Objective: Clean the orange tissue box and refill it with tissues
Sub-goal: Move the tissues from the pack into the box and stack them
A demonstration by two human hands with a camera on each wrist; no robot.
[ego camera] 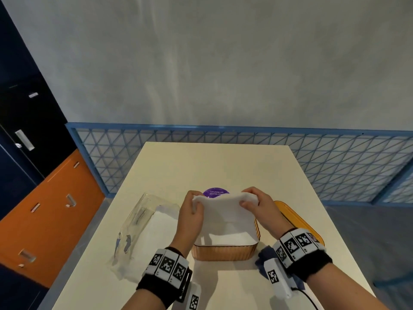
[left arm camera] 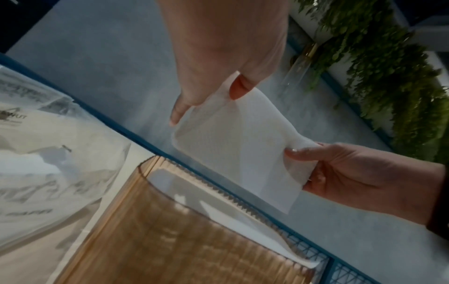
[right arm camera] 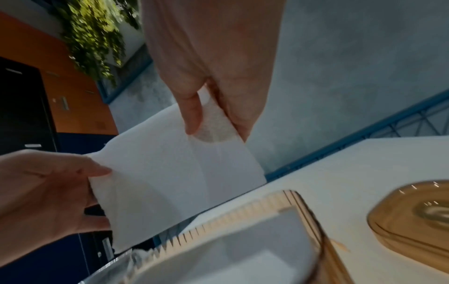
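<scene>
The orange ribbed tissue box (ego camera: 223, 252) stands open on the cream table (ego camera: 212, 166), with white tissues (ego camera: 225, 239) lying inside. Above it, one white tissue sheet (ego camera: 225, 209) is stretched between both hands. My left hand (ego camera: 193, 211) pinches its left corner and my right hand (ego camera: 257, 204) pinches its right corner. In the left wrist view the left hand (left arm camera: 209, 98) grips the sheet (left arm camera: 233, 146) over the box (left arm camera: 170, 230). The right wrist view has the right hand (right arm camera: 213, 123) pinching the sheet (right arm camera: 165, 182). The box's orange lid (ego camera: 297, 222) lies to the right.
A clear plastic tissue pack (ego camera: 143, 224) lies open left of the box. A blue cloth (ego camera: 264, 256) sits under my right wrist. A purple round sticker (ego camera: 215, 192) shows beyond the sheet. A blue lattice railing (ego camera: 335, 157) runs behind the table.
</scene>
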